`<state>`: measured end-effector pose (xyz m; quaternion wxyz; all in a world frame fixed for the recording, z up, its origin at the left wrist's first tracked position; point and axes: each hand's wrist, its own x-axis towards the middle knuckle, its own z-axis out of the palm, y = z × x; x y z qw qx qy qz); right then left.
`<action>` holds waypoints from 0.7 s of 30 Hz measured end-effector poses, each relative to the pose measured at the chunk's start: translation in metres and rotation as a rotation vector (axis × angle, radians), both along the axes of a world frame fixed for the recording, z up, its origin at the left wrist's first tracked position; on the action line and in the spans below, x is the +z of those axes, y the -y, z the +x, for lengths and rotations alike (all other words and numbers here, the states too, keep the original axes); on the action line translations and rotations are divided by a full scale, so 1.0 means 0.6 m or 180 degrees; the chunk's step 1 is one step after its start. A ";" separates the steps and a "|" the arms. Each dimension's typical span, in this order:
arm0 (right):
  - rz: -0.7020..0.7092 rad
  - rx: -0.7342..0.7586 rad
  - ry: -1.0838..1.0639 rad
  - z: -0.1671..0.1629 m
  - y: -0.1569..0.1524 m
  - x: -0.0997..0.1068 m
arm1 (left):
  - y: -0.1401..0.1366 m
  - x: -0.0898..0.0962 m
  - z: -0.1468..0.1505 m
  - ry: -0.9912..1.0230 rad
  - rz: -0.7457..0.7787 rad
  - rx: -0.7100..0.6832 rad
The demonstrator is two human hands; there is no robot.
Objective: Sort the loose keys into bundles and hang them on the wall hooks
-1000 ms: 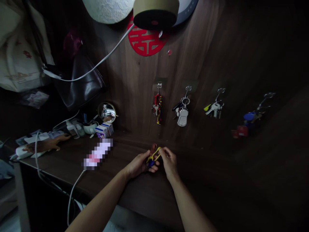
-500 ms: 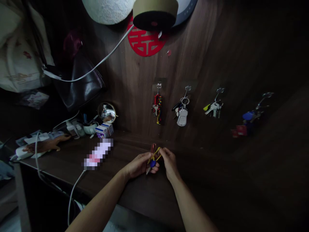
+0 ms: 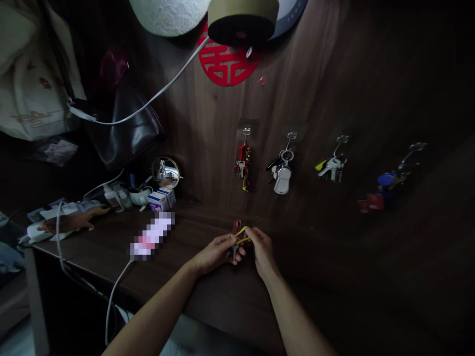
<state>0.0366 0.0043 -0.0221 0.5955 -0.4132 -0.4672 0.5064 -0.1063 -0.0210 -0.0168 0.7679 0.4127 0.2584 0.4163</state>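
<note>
My left hand (image 3: 215,251) is closed around a bunch of keys (image 3: 234,252) just above the dark wooden desk. A reddish-brown fob (image 3: 236,226) sticks up past its thumb. From the bunch, a yellow cord (image 3: 243,241) stretches as a narrow loop across to my right hand (image 3: 262,248), whose thumb and forefinger pinch its far end. Part of the bunch is hidden behind the left fingers.
On the wall, hooks carry a red-corded key set (image 3: 243,165), keys with a white fob (image 3: 282,180), keys with a yellow tag (image 3: 333,167) and a blue-fobbed set (image 3: 388,179). Left on the desk are a phone (image 3: 153,235), boxes (image 3: 162,199) and a round mirror (image 3: 166,172).
The yellow cord is drawn out straighter between my hands. A blue round tag that lay at the left fingers no longer shows. The view has shifted slightly.
</note>
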 end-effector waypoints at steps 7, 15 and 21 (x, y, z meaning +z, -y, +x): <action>-0.0138 0.0190 -0.0315 0.000 0.004 0.008 | 0.000 0.004 -0.003 0.0235 -0.0094 0.0043; -0.0242 0.0479 -0.0728 0.001 0.003 0.011 | -0.002 0.005 -0.004 0.0249 -0.0039 0.0143; -0.0188 0.0290 -0.0643 -0.001 0.002 0.011 | -0.003 0.003 -0.003 -0.0210 0.0120 0.0217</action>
